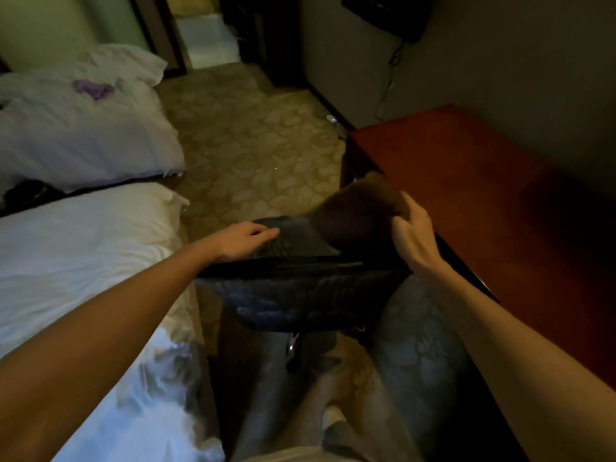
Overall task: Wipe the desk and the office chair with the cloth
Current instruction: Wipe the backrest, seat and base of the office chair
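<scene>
Office chair: dark, between the bed and the desk front edge, with narrow gaps on both sides.
Cloth: brown, bunched on the chair's right side, beside the desk edge.
Right hand: fingers curled, gripping the cloth.
Left hand: fingers straight, resting on the chair.
Carpet: open aisle beyond.

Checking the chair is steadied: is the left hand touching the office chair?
Touching: head view shows the left hand lying flat on the office chair.
</scene>
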Tool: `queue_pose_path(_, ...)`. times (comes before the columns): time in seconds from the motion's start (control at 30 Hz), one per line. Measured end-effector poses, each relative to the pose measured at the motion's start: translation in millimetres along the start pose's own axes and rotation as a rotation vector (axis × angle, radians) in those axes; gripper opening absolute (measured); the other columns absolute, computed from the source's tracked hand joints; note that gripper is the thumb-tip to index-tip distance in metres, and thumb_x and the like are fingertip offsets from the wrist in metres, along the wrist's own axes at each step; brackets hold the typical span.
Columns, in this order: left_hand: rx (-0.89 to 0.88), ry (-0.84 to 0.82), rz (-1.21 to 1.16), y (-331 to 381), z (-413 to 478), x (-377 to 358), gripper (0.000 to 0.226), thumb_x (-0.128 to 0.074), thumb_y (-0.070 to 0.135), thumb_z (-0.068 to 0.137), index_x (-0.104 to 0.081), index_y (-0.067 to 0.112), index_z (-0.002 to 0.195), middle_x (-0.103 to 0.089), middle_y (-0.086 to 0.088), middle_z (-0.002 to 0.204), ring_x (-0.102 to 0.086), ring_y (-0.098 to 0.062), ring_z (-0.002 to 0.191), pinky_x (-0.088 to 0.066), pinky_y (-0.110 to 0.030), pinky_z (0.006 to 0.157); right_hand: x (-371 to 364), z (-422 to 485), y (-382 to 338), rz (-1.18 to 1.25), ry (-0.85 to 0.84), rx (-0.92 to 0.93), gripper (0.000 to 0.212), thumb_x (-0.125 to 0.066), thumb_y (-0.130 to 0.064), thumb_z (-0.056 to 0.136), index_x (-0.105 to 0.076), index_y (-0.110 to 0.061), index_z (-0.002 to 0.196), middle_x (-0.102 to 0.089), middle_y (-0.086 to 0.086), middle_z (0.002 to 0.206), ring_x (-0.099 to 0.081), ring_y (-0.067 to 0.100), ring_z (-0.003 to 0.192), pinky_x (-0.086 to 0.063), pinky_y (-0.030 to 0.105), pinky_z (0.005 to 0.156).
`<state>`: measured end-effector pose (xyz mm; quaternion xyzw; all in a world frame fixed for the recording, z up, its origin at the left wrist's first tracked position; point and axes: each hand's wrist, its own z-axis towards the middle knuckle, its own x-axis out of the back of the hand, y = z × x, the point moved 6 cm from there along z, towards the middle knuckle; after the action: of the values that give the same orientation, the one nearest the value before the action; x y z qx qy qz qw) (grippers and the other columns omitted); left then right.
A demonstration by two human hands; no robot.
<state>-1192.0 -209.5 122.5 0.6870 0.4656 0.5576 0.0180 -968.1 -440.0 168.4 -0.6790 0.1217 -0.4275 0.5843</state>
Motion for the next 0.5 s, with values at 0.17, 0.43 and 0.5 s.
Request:
queue_pose_path(0.17,-0.134,-0.097,0.052,5,-12,-21,0.055,-0.04,0.059,0.102,-0.073,0.02,0.121,-0.072,-0.001,0.122,-0.064,-0.018,0.115,-0.047,-0.035,0.103,18,-46,-23,0.109,0.307,-0.045,0.051,-0.045,-0.02,0.074,-0.064,-0.041,0.116,-0.064,-0.03,0.092,-0.059,-0.008,0.09,-0.046,0.027,0.078)
queue_pose_path(0.43,-0.304,0.032,0.281,-3,-41,-15,0.056,-0.037,0.063,0.101,-0.067,0.024,0.127,-0.07,-0.004,0.124,-0.064,-0.024,0.116,-0.039,-0.026,0.083,24,-123,-53,0.299,0.712,-0.119,0.05,-0.044,-0.008,0.09,-0.058,-0.024,0.135,-0.064,-0.007,0.11,-0.06,0.018,0.11,-0.05,0.035,0.09)
queue_pose_path(0.5,-0.297,0.032,0.283,-11,-45,-9,0.061,-0.035,0.07,0.096,-0.069,0.027,0.123,-0.071,0.0,0.117,-0.065,-0.022,0.111,-0.038,-0.025,0.08,37,-138,-45,0.441,0.891,-0.226,0.047,-0.045,-0.008,0.092,-0.058,-0.025,0.134,-0.061,-0.009,0.105,-0.058,0.017,0.108,-0.044,0.031,0.088)
